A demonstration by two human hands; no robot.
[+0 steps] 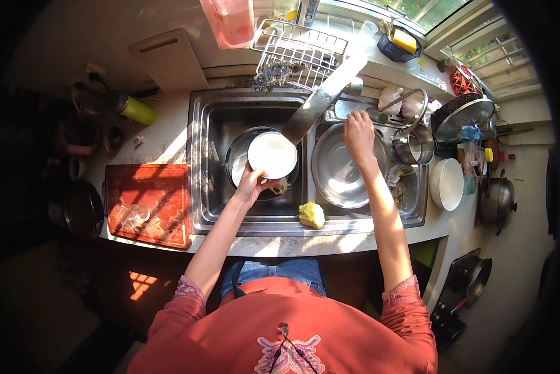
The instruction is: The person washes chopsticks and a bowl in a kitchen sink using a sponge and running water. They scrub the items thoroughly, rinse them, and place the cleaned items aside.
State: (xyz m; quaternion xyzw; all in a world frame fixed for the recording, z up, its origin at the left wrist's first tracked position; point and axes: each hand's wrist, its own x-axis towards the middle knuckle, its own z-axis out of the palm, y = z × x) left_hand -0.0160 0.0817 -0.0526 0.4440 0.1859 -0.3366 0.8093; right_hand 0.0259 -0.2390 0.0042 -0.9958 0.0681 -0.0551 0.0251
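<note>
My left hand (251,184) holds a white bowl (273,154) by its lower rim, over the left basin of a steel sink (216,131). Under the bowl a dark round pot (235,140) with dishes in it stands in that basin. The broad metal faucet spout (315,110) ends just above the bowl. My right hand (359,133) is closed near the faucet's base, above a large steel basin (338,175) in the right sink; whether its fingers grip anything is hidden. A yellow sponge (311,215) lies on the front rim between the two basins.
Left of the sink lies a red cutting board (167,201) with clear glassware. Behind stand a wire rack (303,46) and a steel wool clump (273,76). To the right are a steel pot (415,146), a white bowl standing tilted (446,184) and a glass lid (467,120).
</note>
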